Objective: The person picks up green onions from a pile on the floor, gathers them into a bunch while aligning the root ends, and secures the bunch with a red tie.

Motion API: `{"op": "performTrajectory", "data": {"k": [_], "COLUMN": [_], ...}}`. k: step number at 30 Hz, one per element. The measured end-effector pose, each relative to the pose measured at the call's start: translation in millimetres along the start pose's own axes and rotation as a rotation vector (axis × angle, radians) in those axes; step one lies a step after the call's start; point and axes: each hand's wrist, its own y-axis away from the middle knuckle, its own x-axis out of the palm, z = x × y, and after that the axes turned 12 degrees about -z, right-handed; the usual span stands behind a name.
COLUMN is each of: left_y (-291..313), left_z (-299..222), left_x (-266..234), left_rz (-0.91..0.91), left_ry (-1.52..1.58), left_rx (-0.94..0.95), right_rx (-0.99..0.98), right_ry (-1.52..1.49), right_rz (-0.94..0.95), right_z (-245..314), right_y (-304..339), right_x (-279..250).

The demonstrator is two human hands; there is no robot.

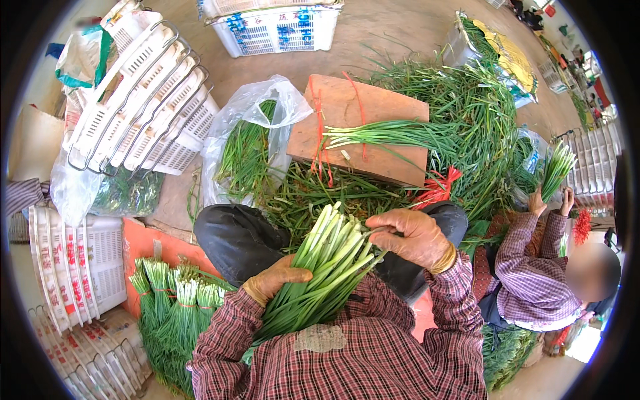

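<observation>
My left hand grips a thick bunch of green stalks with pale cut ends, held slanted across my lap, cut ends up. My right hand rests on the bunch near its cut ends, fingers curled around a few stalks. In front of my knees stands a wooden block with red string over it, and a smaller bunch of stalks lies across its top. Loose green stalks are heaped behind and beside the block.
Tied bunches lie at my lower left beside white plastic crates. More crates are stacked at upper left, another crate at top. A clear bag with stalks stands left of the block. A person at right holds up a bunch.
</observation>
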Motion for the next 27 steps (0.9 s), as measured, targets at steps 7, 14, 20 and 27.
{"op": "performTrajectory", "data": {"k": [7,14,20,27], "left_y": [1,17,36,28], "left_z": [4,19,18,1], "left_x": [-7,-30,-48,-36], "left_rz": [-0.039,-0.124,-0.203,-0.296], "left_ry": [-0.072,0.206,0.426,0.139], "left_rx": [0.031,0.153,0.297,0.328], "right_rx": [-0.279,-0.260,0.003,0.175], "right_ry": [0.264,0.979,0.946,-0.573], "right_rz": [-0.222,-0.781,0.269,0.150], "right_z": [-15,-76,-83,-29], "right_y": [-20,-41,-15,-10], "right_x": [-4,-108,-50,76]}}
